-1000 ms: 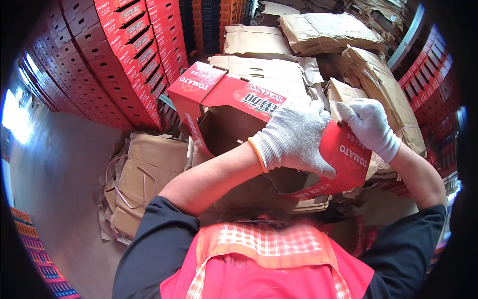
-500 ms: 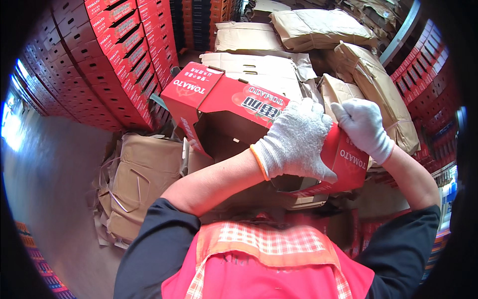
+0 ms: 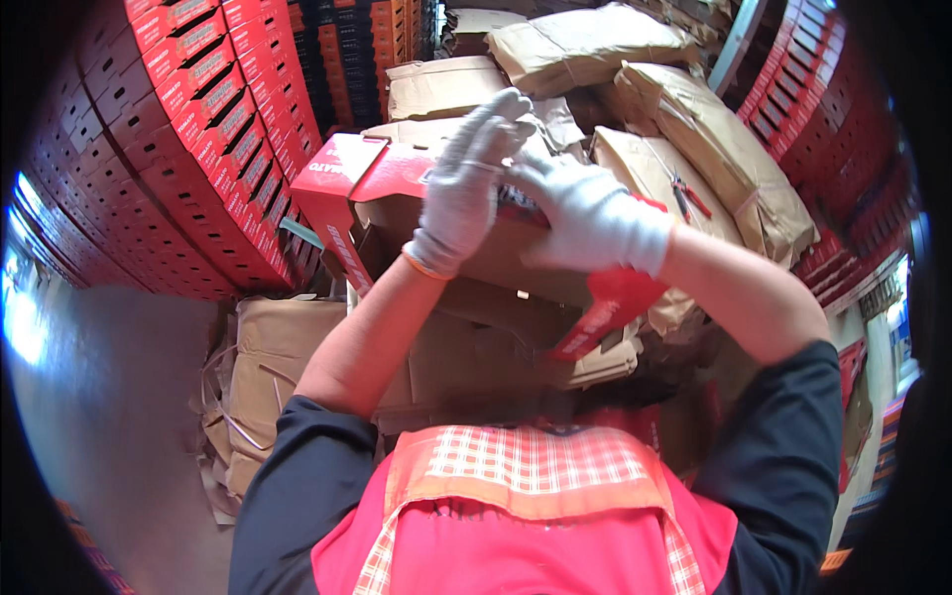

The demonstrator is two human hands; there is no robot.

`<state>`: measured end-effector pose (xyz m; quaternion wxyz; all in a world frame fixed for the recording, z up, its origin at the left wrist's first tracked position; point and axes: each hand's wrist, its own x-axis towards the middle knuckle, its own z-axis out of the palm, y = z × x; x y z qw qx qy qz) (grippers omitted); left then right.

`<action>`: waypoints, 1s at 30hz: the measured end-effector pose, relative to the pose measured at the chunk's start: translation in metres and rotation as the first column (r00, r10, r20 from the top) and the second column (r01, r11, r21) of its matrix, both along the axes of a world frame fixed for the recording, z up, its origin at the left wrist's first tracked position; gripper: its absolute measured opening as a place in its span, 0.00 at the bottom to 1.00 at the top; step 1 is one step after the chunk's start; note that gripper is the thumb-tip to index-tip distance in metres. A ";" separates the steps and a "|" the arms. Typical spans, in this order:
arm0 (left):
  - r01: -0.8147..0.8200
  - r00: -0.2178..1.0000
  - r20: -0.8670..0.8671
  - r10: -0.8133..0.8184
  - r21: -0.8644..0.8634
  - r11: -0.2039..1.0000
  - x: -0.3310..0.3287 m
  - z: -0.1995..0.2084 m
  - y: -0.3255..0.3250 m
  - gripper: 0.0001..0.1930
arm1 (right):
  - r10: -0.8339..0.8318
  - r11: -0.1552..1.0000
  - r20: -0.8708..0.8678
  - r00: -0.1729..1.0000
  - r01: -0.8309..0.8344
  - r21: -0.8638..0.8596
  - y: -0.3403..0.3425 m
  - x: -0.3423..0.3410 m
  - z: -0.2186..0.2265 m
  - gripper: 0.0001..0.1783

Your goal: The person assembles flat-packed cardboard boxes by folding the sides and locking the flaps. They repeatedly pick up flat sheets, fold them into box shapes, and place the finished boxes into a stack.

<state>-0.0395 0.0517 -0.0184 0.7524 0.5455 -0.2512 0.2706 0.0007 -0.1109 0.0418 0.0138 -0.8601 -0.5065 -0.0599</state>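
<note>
A red cardboard tomato box point(image 3: 327, 193) with a brown inside stands in front of me, its cut-out side facing me. My left hand point(image 3: 464, 193), in a pale knitted glove, is raised in front of the box's far wall, fingers stretched out and nothing visible in them. My right hand point(image 3: 595, 216), gloved alike, reaches leftward over the box, its fingers meeting or nearly meeting the left hand. Its fingers look extended and slightly blurred. Together the hands hide much of the far wall's middle.
Tall stacks of red boxes point(image 3: 198, 109) rise at the left, more red boxes point(image 3: 793, 69) at the right. Brown paper-wrapped bundles point(image 3: 595, 45) lie behind. Red-handled pliers point(image 3: 687, 198) rest on one bundle. Another strapped brown bundle point(image 3: 283, 342) lies at the lower left.
Both hands have left the box's right end. My left hand has moved left and up with fingers extended; my right hand has swung left toward it. Pliers now show on a bundle.
</note>
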 end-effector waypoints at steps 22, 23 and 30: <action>-0.504 0.862 0.422 0.280 0.767 0.396 -0.053 -0.003 -0.085 0.45 | -0.248 0.489 -0.557 0.792 0.599 0.634 -0.137 0.128 -0.180 0.17; -0.544 0.838 0.447 0.314 0.731 0.412 -0.046 -0.009 -0.091 0.45 | -0.154 0.349 -0.562 0.813 0.577 0.738 -0.144 0.121 -0.144 0.16; -0.678 0.717 0.542 0.439 0.395 0.620 -0.025 -0.041 -0.112 0.65 | 0.187 0.670 -0.498 0.847 0.261 0.695 -0.114 -0.002 -0.017 0.18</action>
